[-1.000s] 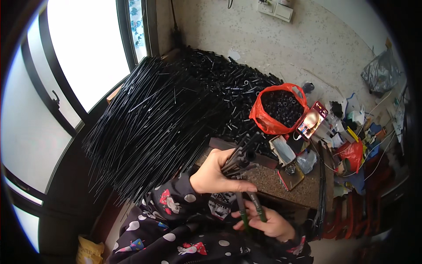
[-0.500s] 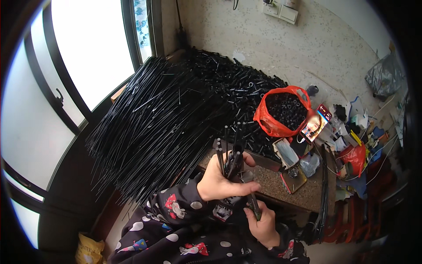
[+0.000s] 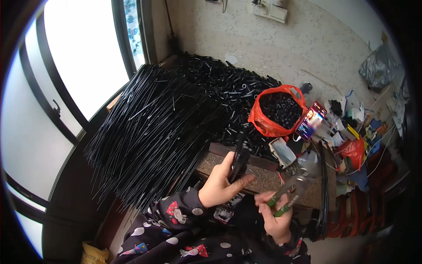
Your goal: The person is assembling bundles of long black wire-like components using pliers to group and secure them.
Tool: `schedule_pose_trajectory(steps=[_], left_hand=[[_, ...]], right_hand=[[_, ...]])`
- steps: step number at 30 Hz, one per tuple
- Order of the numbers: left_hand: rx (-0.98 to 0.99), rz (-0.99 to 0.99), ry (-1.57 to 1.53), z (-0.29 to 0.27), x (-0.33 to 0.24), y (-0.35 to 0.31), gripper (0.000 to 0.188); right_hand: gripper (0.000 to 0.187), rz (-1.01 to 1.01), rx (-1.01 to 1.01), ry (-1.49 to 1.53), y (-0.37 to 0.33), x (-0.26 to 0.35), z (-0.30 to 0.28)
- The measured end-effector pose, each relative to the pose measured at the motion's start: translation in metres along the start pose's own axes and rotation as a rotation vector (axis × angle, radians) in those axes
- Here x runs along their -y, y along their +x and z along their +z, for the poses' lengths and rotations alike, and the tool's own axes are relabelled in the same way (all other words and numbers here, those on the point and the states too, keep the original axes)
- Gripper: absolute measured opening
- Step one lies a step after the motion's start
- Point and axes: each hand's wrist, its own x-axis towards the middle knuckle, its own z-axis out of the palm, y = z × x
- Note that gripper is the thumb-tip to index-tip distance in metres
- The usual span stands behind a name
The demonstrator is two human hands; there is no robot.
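My left hand (image 3: 220,184) is closed around a small cluster of black plastic parts (image 3: 240,159), tube or rod pieces blurred by motion, over the front of the bench (image 3: 263,178). To its right, my right hand (image 3: 278,222) grips green-handled pliers (image 3: 281,200). The handles stand spread apart, and the jaws point up and right, smeared by movement. The pliers are apart from the black parts. Below and between my hands sits a small box-like thing (image 3: 223,214), partly hidden.
Long thin black rods (image 3: 149,136) form a big pile at the left. Short black tubes (image 3: 224,83) heap up behind, some in a red plastic bag (image 3: 263,123). A lit phone (image 3: 311,121), a small tray (image 3: 282,152) and clutter lie right; a rod bundle (image 3: 324,189) hangs at the bench edge.
My right hand has drawn the pliers away to the right from the left hand, and their handles now show spread. The black parts in my left hand have turned and tilted.
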Motion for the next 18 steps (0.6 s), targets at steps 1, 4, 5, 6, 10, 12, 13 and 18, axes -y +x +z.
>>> schedule_pose_trajectory(steps=[1,4,5,6,10,12,13,18], left_hand=[[0.016,-0.003,-0.003,0.004,0.001,-0.001,0.038],[0.01,0.019,0.039,0.012,0.001,-0.003,0.039],[0.013,0.054,0.049,0.012,0.006,-0.004,0.039],[0.014,0.09,0.059,0.012,0.011,-0.005,0.041],[-0.006,-0.147,-0.154,0.012,0.004,-0.011,0.036],[0.008,-0.052,-0.055,0.013,0.001,-0.007,0.041],[0.022,0.046,0.039,0.014,0.0,-0.006,0.048],[-0.067,-0.035,-0.079,0.02,0.008,-0.015,0.035]], right_hand=[[0.012,-0.131,-0.005,0.119,0.006,0.011,0.009],[0.019,-0.249,0.047,0.161,0.016,0.019,0.015],[0.018,-0.239,0.021,0.13,0.017,0.02,0.019],[0.017,-0.216,0.016,0.096,0.017,0.021,0.02],[0.017,-0.232,0.018,0.164,0.019,0.017,0.024],[0.018,-0.179,0.054,0.245,0.018,0.018,0.025],[0.018,-0.176,0.052,0.248,0.019,0.018,0.026],[0.018,-0.237,0.037,0.146,0.021,0.02,0.026]])
